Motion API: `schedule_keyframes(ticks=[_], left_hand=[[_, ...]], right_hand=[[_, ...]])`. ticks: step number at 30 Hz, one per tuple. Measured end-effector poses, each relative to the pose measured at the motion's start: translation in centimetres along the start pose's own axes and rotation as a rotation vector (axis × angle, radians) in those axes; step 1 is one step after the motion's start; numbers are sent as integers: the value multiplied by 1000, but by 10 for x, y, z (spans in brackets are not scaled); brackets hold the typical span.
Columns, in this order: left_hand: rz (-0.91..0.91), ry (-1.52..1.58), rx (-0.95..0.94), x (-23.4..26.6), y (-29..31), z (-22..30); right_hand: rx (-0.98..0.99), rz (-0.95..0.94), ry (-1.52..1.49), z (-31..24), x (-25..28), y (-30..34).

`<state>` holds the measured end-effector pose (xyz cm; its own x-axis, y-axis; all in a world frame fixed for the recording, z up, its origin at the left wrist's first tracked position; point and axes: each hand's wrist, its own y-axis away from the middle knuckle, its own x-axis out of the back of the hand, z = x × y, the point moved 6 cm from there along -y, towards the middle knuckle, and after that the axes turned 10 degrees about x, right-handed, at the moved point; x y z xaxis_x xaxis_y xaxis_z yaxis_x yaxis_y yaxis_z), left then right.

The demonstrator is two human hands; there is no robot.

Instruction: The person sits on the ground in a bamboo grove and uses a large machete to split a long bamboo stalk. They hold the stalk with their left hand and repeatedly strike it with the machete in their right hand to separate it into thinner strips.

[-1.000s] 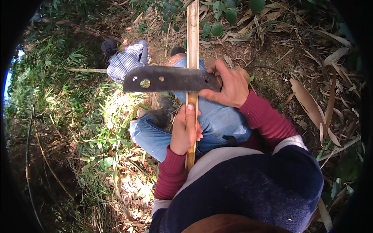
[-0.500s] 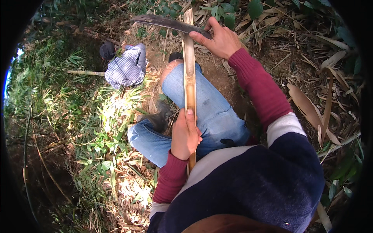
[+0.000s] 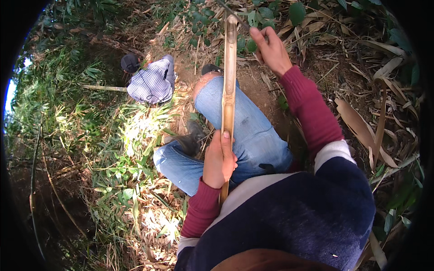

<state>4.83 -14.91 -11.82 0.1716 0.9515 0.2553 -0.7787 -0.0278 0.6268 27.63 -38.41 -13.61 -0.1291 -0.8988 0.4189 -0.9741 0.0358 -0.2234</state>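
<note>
My left hand is wrapped round a long split bamboo strip, thumb lying along its hollow inner face. The strip runs from my lap over the thigh of my jeans and away from me, a node showing near its middle. At its far end, my right hand grips a dark knife, seen nearly edge-on. Its blade crosses at the tip of the strip; whether it touches the bamboo I cannot tell. The blade's far part runs out at the top of the view.
A person in a checked shirt and dark cap crouches ahead on the left, beside a bamboo pole. Dry leaves litter the ground at right. Green undergrowth spreads on the left. My boot rests beyond my bent leg.
My right hand has moved away from me and slightly right, carrying the knife to the strip's far end. The blade has turned from broadside to nearly edge-on. My left hand keeps its hold.
</note>
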Motion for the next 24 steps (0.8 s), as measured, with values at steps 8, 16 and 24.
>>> schedule_keyframes(ticks=[8, 16, 24], left_hand=[[8, -30, -65, -2, 0, -1], [46, -56, -23, 0, -2, -6], [-219, 168, 19, 5, -12, -10]], right_hand=[[186, -144, 201, -60, -32, 130], [-24, 66, 244, 3, -18, 0], [3, 263, -180, 44, 5, -80]])
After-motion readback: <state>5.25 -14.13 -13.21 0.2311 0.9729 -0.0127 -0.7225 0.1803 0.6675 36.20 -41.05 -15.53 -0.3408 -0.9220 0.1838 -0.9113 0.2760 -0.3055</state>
